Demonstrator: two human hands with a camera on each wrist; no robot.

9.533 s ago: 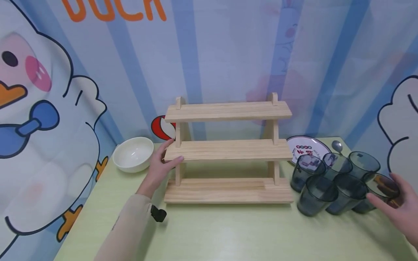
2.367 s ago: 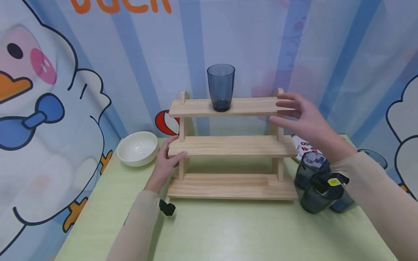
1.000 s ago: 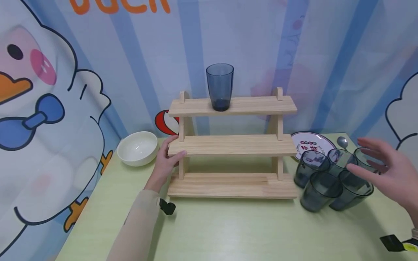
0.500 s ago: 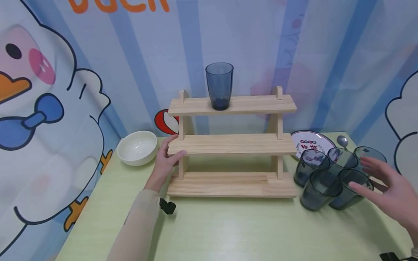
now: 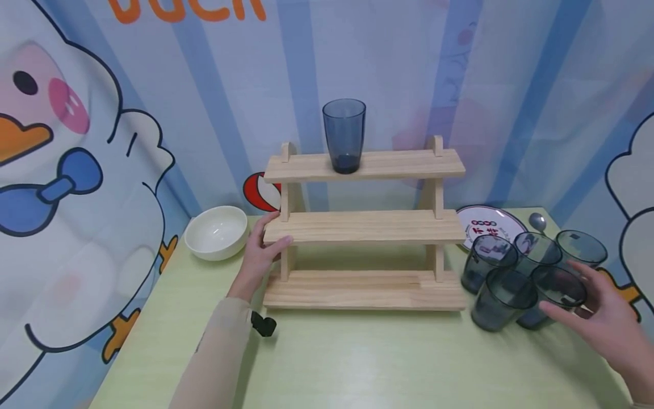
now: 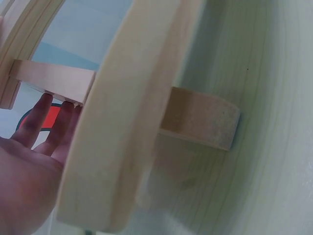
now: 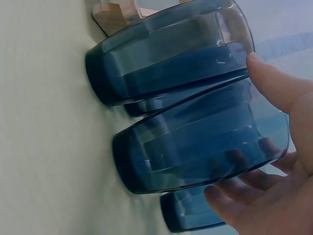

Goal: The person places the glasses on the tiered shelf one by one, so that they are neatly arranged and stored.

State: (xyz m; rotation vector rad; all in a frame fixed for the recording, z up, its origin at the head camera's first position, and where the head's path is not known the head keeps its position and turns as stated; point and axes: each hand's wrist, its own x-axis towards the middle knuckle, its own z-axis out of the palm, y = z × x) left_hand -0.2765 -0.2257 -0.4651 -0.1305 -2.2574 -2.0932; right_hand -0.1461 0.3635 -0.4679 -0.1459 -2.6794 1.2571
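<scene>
My left hand holds the left end of the middle board of a three-tier wooden display stand. In the left wrist view the fingers reach behind the board to an upright, the thumb hidden. On the top board stands one blue-grey drinking glass, upright. At the right, my right hand curves around the front right glass of a cluster, thumb at the front near the rim, fingers behind. That glass still stands on the table. Beside it is another front glass, close to the thumb in the right wrist view.
More glasses stand close together behind, up against the stand's right end. Past them lie a printed plate and a spoon. A white bowl is left of the stand on the pale green table. A patterned curtain hangs behind.
One glass has gone from the cluster to the top board. My right hand has since returned from the stand and lowered around the front right glass. The left hand keeps its place.
</scene>
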